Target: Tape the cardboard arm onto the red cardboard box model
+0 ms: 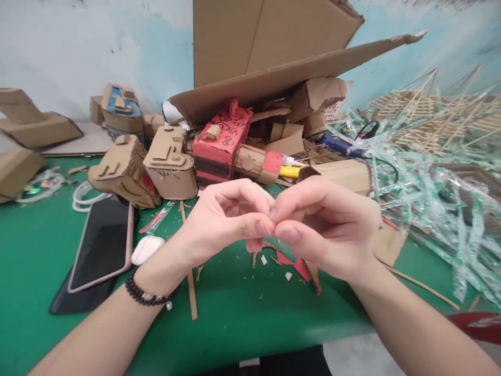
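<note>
My left hand [230, 216] and my right hand [326, 224] meet in the middle of the view, above the green tabletop [227, 334]. Thumb and forefinger of each are pinched, and the fingertips of both touch. Whatever lies between them, if anything, is too small or hidden to make out. Just beneath are red paper scraps [301, 270] and small white bits [288, 276]. Behind my hands stands a red-painted cardboard box [223, 138] with black markings, beside a cardboard tube [250, 162] with a red band.
Left of my hands lie a phone [102, 243], a white earphone case [147, 249] and a cardboard strip [192, 292]. Cardboard models [172, 167] stand behind them. A blue glue gun [340, 145] and tangled plastic wrappers [442, 209] are on the right. Large cardboard sheets [274, 42] lean on the wall.
</note>
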{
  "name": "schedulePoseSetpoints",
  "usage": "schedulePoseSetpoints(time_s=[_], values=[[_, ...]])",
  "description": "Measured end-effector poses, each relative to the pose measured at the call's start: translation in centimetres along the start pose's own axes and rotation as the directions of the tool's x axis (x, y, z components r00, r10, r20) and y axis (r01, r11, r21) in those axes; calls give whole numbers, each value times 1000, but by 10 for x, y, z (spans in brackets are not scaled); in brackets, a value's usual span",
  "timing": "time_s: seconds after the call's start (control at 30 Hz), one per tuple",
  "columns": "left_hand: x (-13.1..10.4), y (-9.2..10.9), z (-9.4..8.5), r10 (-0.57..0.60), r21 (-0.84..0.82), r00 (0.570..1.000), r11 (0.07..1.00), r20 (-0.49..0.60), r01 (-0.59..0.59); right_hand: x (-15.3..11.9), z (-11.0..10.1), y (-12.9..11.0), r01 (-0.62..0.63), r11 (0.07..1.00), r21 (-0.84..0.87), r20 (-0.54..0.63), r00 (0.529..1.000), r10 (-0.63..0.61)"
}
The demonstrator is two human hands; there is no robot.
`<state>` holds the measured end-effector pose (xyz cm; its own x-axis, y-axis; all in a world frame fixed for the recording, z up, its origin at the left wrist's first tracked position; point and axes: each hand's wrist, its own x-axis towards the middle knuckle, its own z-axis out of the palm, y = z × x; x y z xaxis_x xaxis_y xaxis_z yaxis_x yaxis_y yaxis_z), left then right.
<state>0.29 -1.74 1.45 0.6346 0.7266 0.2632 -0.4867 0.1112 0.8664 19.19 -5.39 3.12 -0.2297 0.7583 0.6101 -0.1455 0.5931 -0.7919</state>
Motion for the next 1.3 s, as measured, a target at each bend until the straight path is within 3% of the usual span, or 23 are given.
schedulePoseSetpoints(time_s=[0.33,0.77,0.93,1.2,1.3], values=[[-1,-3,-2,-4,-17,1000,1000,22,5,-1,1,0,-107,993,52,2,994,107],[-1,0,-1,-47,6,998,999,48,46,2,3,-2,-8,1000,8,-57,998,9],[-2,2,2,-58,58,998,997,-19,59,1,2,-3,-21,999,25,-24,999,21],[-2,0,2,-68,75,997,995,-24,70,-3,1,0,-9,999,-40,-53,999,7],[-1,-2,0,-39,80,999,996,0,39,-4,2,-2,11,991,-137,-42,999,-17]])
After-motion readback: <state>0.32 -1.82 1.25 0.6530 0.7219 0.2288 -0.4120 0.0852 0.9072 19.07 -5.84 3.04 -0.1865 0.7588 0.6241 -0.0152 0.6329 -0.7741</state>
